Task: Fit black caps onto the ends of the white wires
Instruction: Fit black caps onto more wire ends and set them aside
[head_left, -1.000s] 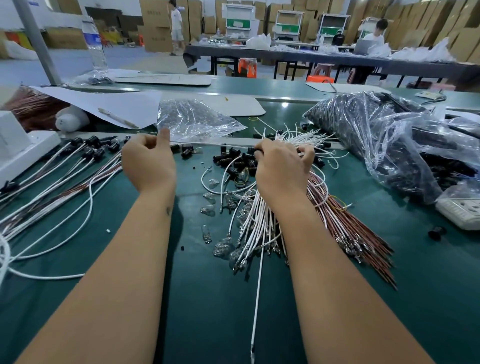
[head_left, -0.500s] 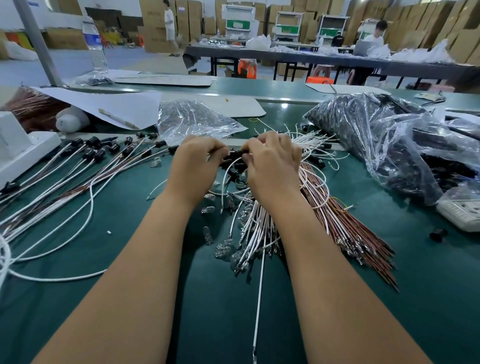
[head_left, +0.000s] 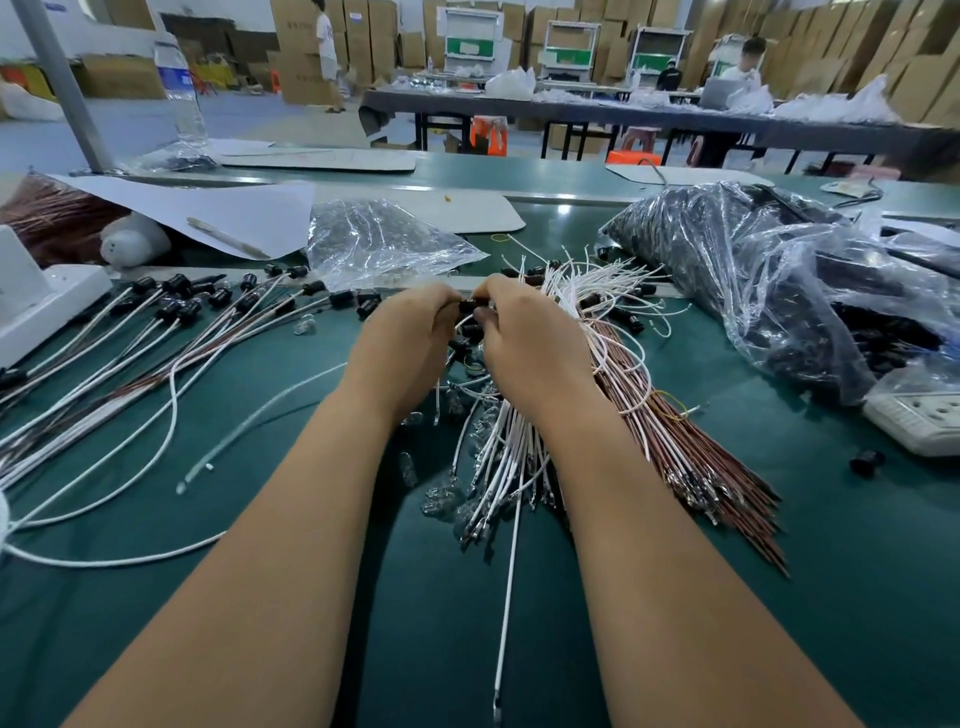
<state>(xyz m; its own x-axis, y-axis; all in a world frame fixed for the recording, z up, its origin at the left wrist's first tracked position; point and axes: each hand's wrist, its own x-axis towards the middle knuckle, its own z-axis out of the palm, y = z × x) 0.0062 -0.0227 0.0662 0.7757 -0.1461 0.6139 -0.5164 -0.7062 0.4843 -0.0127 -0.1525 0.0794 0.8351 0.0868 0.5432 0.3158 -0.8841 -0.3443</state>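
My left hand (head_left: 402, 345) and my right hand (head_left: 530, 338) meet at the middle of the green table, fingertips together on a small black cap (head_left: 470, 305). Both hands pinch it from either side. A loose pile of white wires (head_left: 511, 452) and brown wires (head_left: 691, 447) lies under and right of my right hand. One long white wire (head_left: 511, 561) runs from the pile toward me. More loose black caps (head_left: 470, 332) lie under my fingers. Capped wires (head_left: 176, 332) fan out on the left.
A clear plastic bag (head_left: 379, 241) lies behind my hands. A large bag of black parts (head_left: 769, 275) fills the right side, with a white power strip (head_left: 919, 421) and a stray black cap (head_left: 865, 461) near it. A white device (head_left: 36, 296) stands at the left edge.
My left hand has come in from the left, where it was by the capped wires, to meet my right hand. Both now pinch a black cap at the pile's far end.
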